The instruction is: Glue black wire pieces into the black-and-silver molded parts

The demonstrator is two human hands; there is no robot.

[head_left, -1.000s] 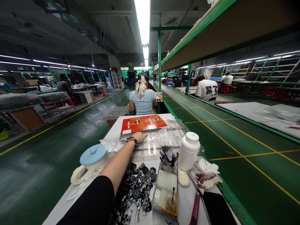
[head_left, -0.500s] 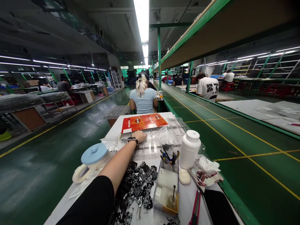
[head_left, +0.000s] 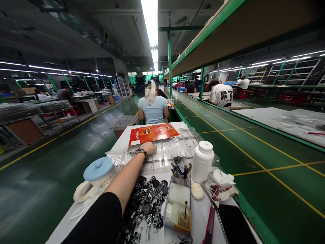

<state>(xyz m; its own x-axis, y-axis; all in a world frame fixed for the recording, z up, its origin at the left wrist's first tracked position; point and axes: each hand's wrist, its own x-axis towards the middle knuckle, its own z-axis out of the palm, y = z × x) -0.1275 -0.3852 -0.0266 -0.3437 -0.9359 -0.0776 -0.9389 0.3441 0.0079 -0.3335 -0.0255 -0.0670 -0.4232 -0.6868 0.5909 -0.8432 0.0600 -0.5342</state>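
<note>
My left hand point(head_left: 148, 148) reaches out over the clear plastic trays point(head_left: 162, 157), just below an orange printed sheet point(head_left: 152, 133). Its fingers point right and are bent, and what they touch or hold is too small to make out. A watch is on the wrist. Under and beside my forearm lies a heap of small black and metal parts point(head_left: 149, 200). Right of the heap is a clear box point(head_left: 177, 203) with white blocks, a small jar and tools standing at its far end. My right hand is out of the picture.
A lidded mug point(head_left: 99, 173) stands left of my forearm. To the right are a white bottle point(head_left: 203, 162), a cream oval object point(head_left: 197, 191), crumpled wrappers point(head_left: 220, 186), a red cutter point(head_left: 209, 225) and a black phone point(head_left: 236, 222). A person point(head_left: 153, 108) sits ahead.
The whole view has shifted slightly, with the table items a little further left. My left hand stays over the trays in nearly the same pose.
</note>
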